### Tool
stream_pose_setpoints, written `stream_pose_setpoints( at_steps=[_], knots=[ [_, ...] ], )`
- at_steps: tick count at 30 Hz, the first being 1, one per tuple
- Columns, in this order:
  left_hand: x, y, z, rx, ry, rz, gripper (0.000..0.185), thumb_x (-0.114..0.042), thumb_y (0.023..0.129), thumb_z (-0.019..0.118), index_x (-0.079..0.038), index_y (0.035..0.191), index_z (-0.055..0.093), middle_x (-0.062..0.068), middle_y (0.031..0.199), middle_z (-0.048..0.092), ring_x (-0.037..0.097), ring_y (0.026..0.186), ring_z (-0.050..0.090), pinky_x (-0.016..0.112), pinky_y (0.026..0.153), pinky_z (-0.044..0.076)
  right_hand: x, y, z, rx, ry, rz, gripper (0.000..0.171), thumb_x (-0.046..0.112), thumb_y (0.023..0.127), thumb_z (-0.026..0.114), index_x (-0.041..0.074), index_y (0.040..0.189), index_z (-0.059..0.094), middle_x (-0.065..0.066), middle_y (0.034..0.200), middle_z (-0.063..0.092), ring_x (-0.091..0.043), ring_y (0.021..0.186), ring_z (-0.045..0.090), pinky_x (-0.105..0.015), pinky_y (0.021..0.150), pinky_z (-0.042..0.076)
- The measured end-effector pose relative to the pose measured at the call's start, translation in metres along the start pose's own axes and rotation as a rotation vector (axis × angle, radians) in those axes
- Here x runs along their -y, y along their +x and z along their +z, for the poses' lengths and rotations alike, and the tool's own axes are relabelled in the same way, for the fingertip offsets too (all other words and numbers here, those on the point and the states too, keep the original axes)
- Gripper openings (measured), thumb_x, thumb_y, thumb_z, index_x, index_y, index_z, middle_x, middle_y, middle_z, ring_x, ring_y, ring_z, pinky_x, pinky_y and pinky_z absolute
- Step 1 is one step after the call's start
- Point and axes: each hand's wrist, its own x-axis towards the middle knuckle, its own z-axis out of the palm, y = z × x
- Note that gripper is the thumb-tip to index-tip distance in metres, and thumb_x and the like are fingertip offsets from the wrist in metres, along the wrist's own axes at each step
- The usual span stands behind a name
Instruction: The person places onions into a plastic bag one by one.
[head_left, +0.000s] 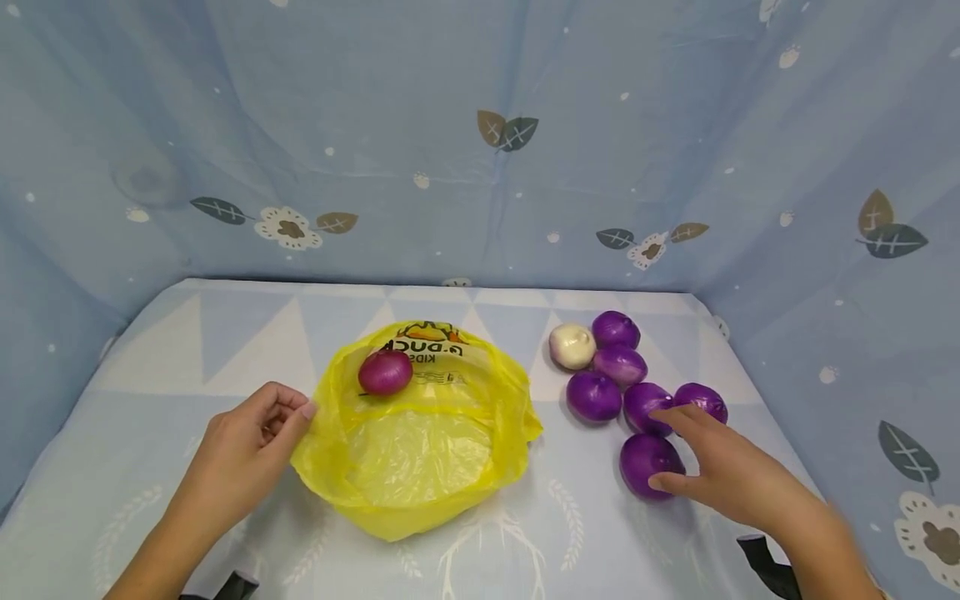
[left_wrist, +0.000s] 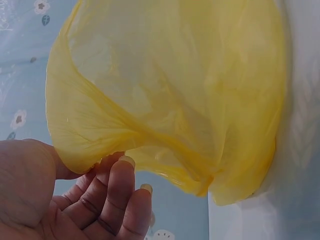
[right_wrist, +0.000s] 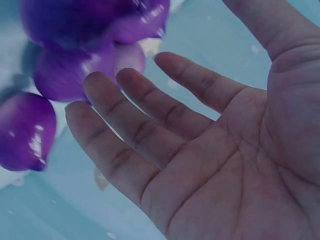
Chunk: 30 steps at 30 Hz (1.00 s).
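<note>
At the left side of the yellow plastic bag (head_left: 420, 454), my left hand (head_left: 251, 450) pinches the rim between thumb and fingers; the left wrist view shows the bag's edge (left_wrist: 95, 132) in that grip. The bag's mouth is spread wide, and one red onion (head_left: 386, 372) lies against its printed back wall. Over on the right, my right hand (head_left: 731, 475) reaches with thumb and fingers apart around the nearest purple onion (head_left: 649, 467). Its palm faces the camera in the right wrist view, fingers extended and nothing held, with purple onions (right_wrist: 27, 131) beyond the fingertips.
Several more purple onions (head_left: 594, 397) cluster on the table right of the bag, with one pale, whitish onion (head_left: 572, 347) at their back left. The patterned tablecloth (head_left: 525, 533) runs back to a blue curtain (head_left: 420, 150), which also hangs along both sides.
</note>
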Motion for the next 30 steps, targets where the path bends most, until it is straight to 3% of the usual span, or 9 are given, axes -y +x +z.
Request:
stream_pose_setpoints(
  at_steps=[9, 20, 30],
  knots=[
    [0.001, 0.001, 0.0, 0.014, -0.002, -0.008, 0.019, -0.032, 0.108, 0.061, -0.014, 0.105, 0.064, -0.003, 0.084, 0.063, 0.012, 0.068, 0.054, 0.025, 0.059, 0.046, -0.006, 0.0, 0.026, -0.008, -0.055, 0.022, 0.086, 0.045, 0.078, 0.091, 0.003, 0.144, 0.056, -0.022, 0.134, 0.055, -0.046, 0.121, 0.06, -0.065, 0.095, 0.051],
    [0.001, 0.002, -0.001, 0.031, -0.004, -0.013, 0.021, -0.034, 0.108, 0.061, -0.013, 0.105, 0.065, -0.003, 0.083, 0.063, 0.012, 0.068, 0.054, 0.026, 0.059, 0.046, -0.01, 0.001, 0.039, -0.042, -0.047, 0.033, 0.089, 0.037, 0.078, 0.093, -0.002, 0.147, 0.051, -0.026, 0.135, 0.055, -0.047, 0.12, 0.06, -0.065, 0.095, 0.05],
    [0.003, 0.002, -0.001, 0.029, -0.009, -0.014, 0.022, -0.034, 0.108, 0.061, -0.013, 0.105, 0.065, -0.003, 0.082, 0.063, 0.012, 0.067, 0.053, 0.026, 0.058, 0.045, -0.014, -0.002, 0.049, -0.099, -0.03, 0.023, 0.091, 0.04, 0.079, 0.092, -0.002, 0.148, 0.049, -0.029, 0.139, 0.052, -0.049, 0.121, 0.059, -0.067, 0.094, 0.05]
  ],
)
